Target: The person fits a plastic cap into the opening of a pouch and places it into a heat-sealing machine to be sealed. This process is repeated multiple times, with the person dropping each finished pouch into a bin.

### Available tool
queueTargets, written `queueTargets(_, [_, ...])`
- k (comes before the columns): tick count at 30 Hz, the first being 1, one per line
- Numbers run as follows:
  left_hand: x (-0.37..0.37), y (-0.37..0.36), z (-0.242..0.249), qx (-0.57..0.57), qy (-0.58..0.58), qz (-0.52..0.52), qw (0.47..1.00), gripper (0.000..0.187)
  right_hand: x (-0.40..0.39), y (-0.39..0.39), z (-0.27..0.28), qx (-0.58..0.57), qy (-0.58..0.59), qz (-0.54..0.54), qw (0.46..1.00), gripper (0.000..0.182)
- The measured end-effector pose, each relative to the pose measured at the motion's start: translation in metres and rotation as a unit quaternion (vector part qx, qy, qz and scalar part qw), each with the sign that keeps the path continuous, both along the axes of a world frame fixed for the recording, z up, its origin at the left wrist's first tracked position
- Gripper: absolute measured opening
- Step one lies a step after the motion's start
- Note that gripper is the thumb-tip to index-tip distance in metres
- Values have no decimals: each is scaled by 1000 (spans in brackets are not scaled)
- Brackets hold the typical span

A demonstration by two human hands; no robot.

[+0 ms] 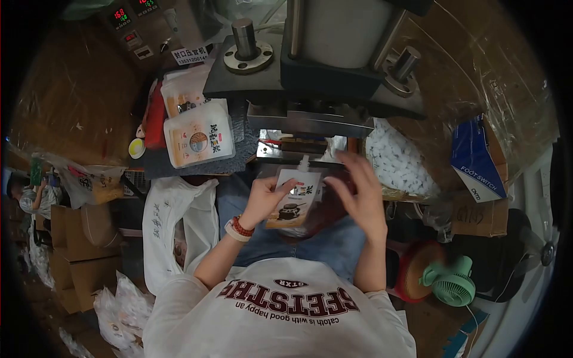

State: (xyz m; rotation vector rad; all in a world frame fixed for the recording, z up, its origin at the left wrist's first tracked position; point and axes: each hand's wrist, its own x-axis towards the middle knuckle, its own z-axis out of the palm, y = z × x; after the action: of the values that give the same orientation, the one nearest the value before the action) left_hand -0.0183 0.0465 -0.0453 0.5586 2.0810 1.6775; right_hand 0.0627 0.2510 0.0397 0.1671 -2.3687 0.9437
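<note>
My left hand [266, 198] grips a printed spout pouch [293, 210] by its left side, thumb across the front. The pouch stands roughly upright above my lap, its clear spout [305, 163] pointing toward the machine. To the right of the pouch, my right hand [363, 194] is open, with fingers apart and slightly blurred; I see nothing in it. Directly beyond the spout is the metal sealing jaw [310, 119] of the press, with a shiny plate below it. Several flat pouches [200, 136] lie stacked on the grey cloth to the left.
A heap of small white pieces [399, 158] lies right of the jaw. Beyond it stands a blue-and-white foot switch box [478, 160]. A green fan [452, 285] is at lower right. An open white sack [158, 238] hangs at my left, near cardboard boxes [89, 232].
</note>
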Motion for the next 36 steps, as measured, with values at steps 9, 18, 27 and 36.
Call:
queueTargets(9, [-44, 39, 0, 221, -313, 41, 923, 28, -33, 72, -53, 149, -156, -277, 936, 28])
queueTargets(18, [-64, -46, 6, -229, 412, 232, 851, 72, -22, 85, -65, -75, -126, -211, 966, 29])
queueTargets(27, [-28, -104, -20, -259, 471, 143, 831, 38, -9, 102, -87, -331, 5, -135, 934, 34])
queueTargets(36, [-38, -94, -26, -262, 437, 167, 844, 38, -1, -25, -37, -193, -100, 121, 968, 32])
